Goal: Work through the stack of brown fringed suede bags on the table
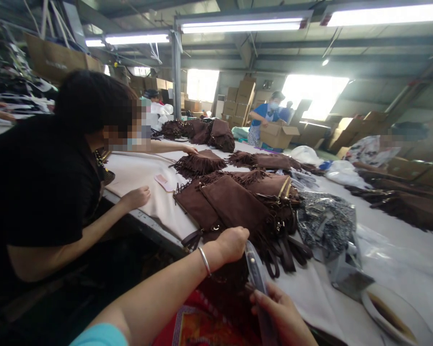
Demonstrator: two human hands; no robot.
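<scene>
My left hand (233, 244), with a silver bangle at the wrist, is closed at the upper end of a strap (256, 269) in a clear plastic cover. Lower down, my right hand (279, 307) pinches the same strap between thumb and fingers. Just beyond my left hand, a pile of brown fringed bags (234, 204) lies on the pale table (317, 290), its dark straps hanging toward me. Part of the strapped item below my hands is dark and hard to make out.
A person in black (39, 173) leans over the table at left, one hand on a fringed bag (204, 162). A tape roll (393, 312), a metal tape dispenser (348, 274) and crumpled silvery plastic (326, 218) lie at right. Another person holds a carton (277, 134) behind.
</scene>
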